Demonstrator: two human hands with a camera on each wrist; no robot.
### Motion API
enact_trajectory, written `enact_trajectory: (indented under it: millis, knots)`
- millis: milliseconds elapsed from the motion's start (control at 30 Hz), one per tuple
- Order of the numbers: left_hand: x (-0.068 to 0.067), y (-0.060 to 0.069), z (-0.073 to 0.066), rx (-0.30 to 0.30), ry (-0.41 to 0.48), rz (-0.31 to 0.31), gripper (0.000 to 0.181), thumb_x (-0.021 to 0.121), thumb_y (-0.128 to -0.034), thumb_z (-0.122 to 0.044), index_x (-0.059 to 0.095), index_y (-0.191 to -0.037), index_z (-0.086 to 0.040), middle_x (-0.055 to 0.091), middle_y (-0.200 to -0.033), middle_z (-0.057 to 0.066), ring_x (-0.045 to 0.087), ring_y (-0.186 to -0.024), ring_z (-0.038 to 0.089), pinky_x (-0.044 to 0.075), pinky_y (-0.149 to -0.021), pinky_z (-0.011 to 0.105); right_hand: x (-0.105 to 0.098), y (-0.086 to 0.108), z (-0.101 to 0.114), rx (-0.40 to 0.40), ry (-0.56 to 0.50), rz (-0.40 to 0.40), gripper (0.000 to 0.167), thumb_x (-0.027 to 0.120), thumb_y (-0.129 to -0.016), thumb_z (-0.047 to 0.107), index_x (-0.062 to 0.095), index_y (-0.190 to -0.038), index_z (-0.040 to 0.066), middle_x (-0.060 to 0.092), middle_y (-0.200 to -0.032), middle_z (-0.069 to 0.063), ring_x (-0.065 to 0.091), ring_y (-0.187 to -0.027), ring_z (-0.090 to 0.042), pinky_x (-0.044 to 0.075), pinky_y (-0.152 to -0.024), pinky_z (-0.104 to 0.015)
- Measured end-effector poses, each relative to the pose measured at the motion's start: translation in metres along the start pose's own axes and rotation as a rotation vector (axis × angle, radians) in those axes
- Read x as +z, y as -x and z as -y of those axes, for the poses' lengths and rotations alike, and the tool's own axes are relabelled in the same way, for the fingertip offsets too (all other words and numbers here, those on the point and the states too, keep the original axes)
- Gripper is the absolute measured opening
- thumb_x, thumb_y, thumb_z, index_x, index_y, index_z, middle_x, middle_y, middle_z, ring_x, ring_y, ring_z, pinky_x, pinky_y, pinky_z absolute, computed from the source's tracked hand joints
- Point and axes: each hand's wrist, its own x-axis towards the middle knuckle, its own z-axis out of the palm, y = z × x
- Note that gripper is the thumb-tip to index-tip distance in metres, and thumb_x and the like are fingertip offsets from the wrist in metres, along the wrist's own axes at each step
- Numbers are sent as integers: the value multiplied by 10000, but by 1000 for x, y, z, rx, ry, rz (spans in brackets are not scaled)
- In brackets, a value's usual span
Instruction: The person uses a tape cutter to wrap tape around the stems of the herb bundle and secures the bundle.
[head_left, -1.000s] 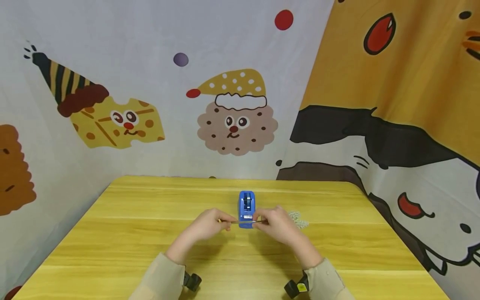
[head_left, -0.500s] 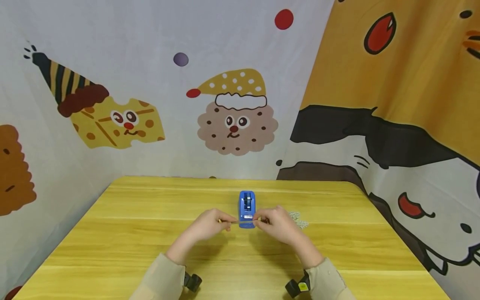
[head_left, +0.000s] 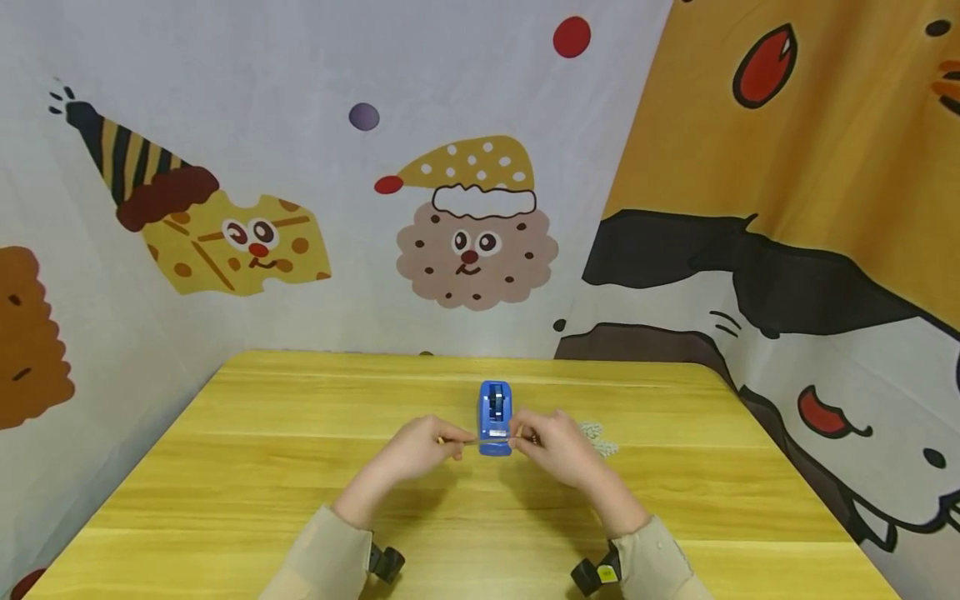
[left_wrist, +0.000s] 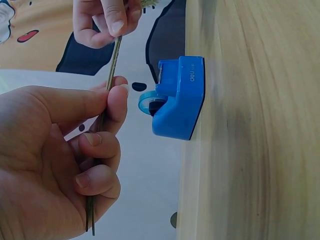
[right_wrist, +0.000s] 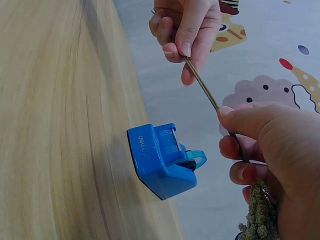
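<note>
My left hand (head_left: 422, 448) pinches a pair of thin, dry brownish stems (right_wrist: 202, 85) between thumb and index finger, the other fingers curled around their lower ends. At the opposite end, my right hand (head_left: 557, 447) pinches the same stems close to their pale green, grainy flower heads (right_wrist: 261, 212), which stick out past that hand. The stems run nearly level between both hands, above the table. Just beyond them stands a blue tape dispenser (head_left: 495, 408) with a roll of tape (left_wrist: 148, 102); in the head view the stems cross in front of its near end.
The dispenser stands on a yellow wood-grain table (head_left: 300, 425). Behind and beside the table hangs a cloth printed with cartoons (head_left: 476, 258). Dark devices (head_left: 386, 564) are strapped at both wrists, below the beige sleeves.
The right fingers have shifted slightly on the stems, with the thumb and fingertips changing position. My left hand keeps its hold almost unmoved, and the dispenser stays put.
</note>
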Motion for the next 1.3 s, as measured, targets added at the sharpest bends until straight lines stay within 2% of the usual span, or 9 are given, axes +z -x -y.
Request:
enact_trajectory:
  millis: [133, 267, 300, 433, 533, 833, 1033, 1167, 1300]
  knots:
    - [0, 0, -1, -1, 1, 1, 262, 563, -939, -27, 708, -1157, -37, 718, -933, 98, 284, -450, 78, 244, -409, 175, 0, 0, -1, 7, -9, 34, 75, 689, -905, 141, 722, -972, 133, 542, -614, 126, 377, -494, 14, 461, -649, -359]
    - [0, 1, -2, -2, -3, 3, 261, 563, -943, -34, 707, -1159, -41, 718, -937, 104, 283, -448, 76, 247, -408, 173, 1, -1, 0, 15, -7, 51, 102, 674, -915, 139, 751, -970, 101, 615, -676, 85, 396, -505, 6, 409, -518, -252]
    - [0, 1, -2, -2, -2, 5, 259, 565, -944, -37, 708, -1159, -43, 717, -940, 104, 282, -449, 77, 247, -409, 174, 0, -1, 0, 19, -9, 52, 102, 676, -912, 142, 753, -961, 98, 621, -688, 93, 407, -510, 7, 409, -523, -234]
    - [-1, 2, -3, -1, 15, 10, 246, 599, -934, -58, 712, -1152, -48, 718, -951, 111, 284, -459, 85, 257, -416, 183, 1, -1, 1, 25, -15, 50, 70, 692, -859, 121, 744, -895, 91, 555, -645, 134, 377, -498, 11, 360, -444, -185]
    - [-1, 2, -3, -3, 28, 17, 245, 611, -929, -65, 712, -1151, -46, 716, -955, 115, 286, -465, 90, 265, -421, 190, 1, -2, 2, 28, 9, 39, 27, 713, -817, 112, 718, -838, 129, 480, -597, 153, 336, -490, 16, 308, -430, -174]
    - [0, 3, -6, 5, 31, 23, 260, 565, -945, -56, 707, -1162, -44, 715, -958, 108, 261, -455, 79, 249, -419, 197, 1, -1, 3, 19, 69, 8, 43, 754, -838, 159, 711, -840, 165, 434, -567, 168, 327, -484, 15, 305, -434, -182]
    - [-2, 2, -6, -2, 36, 23, 265, 554, -949, -45, 704, -1168, -43, 715, -948, 103, 262, -451, 77, 247, -418, 192, 0, 0, 3, 2, 101, -21, 50, 758, -836, 182, 715, -843, 205, 425, -576, 198, 332, -496, 14, 384, -637, -295]
    - [-2, 2, -6, 11, 36, 23, 261, 559, -947, -35, 702, -1165, -33, 715, -931, 101, 263, -448, 67, 249, -416, 180, 0, 0, 3, -5, 97, -29, 53, 761, -834, 186, 715, -844, 210, 449, -588, 206, 349, -496, 19, 445, -705, -381]
    - [-1, 2, -6, 16, 26, 20, 250, 573, -943, -39, 706, -1155, -31, 713, -929, 108, 268, -448, 68, 248, -413, 177, 2, 0, 2, -3, 90, -19, 45, 764, -832, 183, 724, -852, 192, 548, -655, 190, 412, -525, 25, 487, -635, -293]
